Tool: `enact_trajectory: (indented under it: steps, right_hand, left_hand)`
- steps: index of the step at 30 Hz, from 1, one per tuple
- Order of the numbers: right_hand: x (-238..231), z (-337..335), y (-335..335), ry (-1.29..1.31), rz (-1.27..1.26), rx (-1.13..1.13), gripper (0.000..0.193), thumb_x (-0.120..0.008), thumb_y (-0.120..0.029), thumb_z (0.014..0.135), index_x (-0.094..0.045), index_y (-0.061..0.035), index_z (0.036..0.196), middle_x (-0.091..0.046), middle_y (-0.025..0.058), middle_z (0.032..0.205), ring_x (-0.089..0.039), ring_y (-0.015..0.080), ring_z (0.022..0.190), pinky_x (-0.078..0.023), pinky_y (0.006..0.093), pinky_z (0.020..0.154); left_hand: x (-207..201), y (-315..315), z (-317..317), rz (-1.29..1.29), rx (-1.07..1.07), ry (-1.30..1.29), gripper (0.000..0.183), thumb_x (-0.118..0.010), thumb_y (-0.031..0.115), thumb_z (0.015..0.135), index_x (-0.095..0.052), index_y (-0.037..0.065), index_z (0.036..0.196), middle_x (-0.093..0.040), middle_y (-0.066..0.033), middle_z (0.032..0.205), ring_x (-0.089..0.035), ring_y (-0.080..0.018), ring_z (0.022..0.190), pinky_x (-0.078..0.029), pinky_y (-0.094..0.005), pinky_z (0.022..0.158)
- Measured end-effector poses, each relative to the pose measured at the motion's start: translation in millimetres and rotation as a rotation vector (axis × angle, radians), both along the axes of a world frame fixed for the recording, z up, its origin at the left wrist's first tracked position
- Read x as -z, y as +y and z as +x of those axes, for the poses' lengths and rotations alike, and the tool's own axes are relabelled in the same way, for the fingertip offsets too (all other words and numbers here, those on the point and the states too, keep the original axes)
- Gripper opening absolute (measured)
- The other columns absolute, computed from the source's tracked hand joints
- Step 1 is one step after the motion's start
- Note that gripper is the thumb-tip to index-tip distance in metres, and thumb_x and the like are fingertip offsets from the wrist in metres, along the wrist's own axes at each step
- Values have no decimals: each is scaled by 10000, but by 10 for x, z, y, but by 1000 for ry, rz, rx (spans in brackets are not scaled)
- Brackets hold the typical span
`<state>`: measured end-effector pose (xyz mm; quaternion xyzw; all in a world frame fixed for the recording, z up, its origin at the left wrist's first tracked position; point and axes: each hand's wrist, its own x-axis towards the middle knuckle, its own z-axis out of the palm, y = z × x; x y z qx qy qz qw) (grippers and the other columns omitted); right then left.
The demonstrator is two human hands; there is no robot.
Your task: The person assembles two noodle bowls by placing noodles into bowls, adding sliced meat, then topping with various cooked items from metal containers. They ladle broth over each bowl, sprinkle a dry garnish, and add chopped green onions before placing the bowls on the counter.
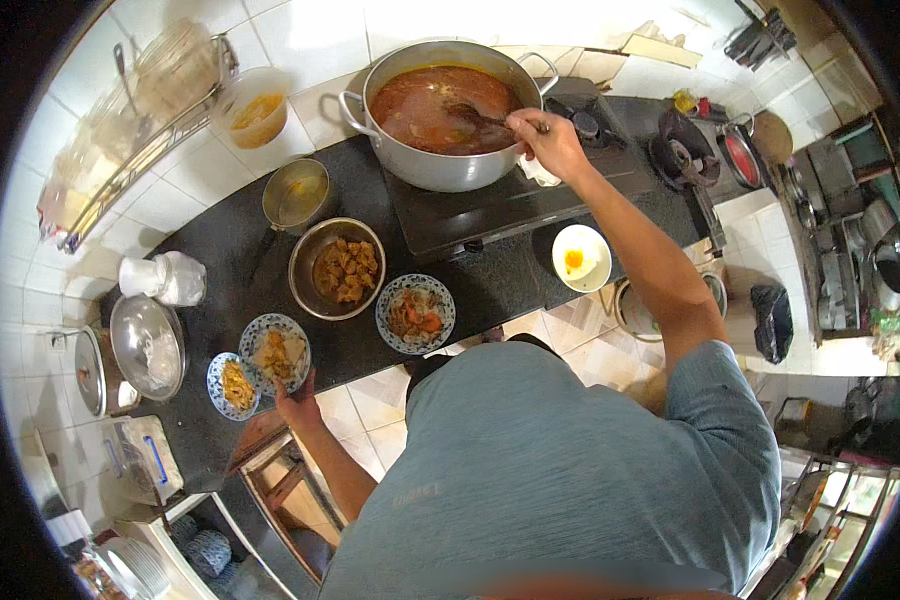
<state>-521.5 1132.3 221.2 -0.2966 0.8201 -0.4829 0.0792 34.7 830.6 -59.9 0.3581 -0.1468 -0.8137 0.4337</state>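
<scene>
At the top of the head view, my right hand [550, 140] is closed round the handle of a ladle [475, 117]. The ladle's bowl end dips into red-brown broth in a large metal pot [435, 170] on a black stove. To the lower left, my left hand [295, 402] grips the near edge of a blue-and-white patterned bowl [260, 330] that holds pale and yellow-brown food. Touching or very near this bowl is a smaller patterned bowl [215, 387] of yellow strips. Beyond them, a steel bowl [300, 290] holds brown meat chunks.
A patterned bowl [448, 322] with orange pieces and a white bowl [595, 280] with something yellow stand along the counter's near edge. A small saucepan [292, 215] sits left of the stove. A metal lid [150, 350] is farther left, and a black burner [682, 155] to the right.
</scene>
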Motion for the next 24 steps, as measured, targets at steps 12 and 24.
enact_trajectory:
  steps: [12, 24]
  right_hand:
    - [-247, -178, 536, -569, -607, 147, 258, -611, -231, 996, -640, 25, 1004, -667, 142, 790, -660, 223, 618, -586, 360, 565]
    - [-1395, -146, 739, -349, -645, 145, 201, -578, -145, 974, -618, 52, 977, -658, 167, 768, -632, 221, 576, -572, 339, 494]
  left_hand:
    - [-2438, 637, -1516, -427, 366, 37, 703, -571, 466, 1019, -359, 32, 1530, -510, -231, 1476, -580, -412, 1287, -617, -571, 899]
    - [-3128, 653, -3191, -600, 620, 84, 739, -656, 437, 989, -252, 30, 1455, -595, -251, 1276, -733, -379, 975, -686, -447, 707]
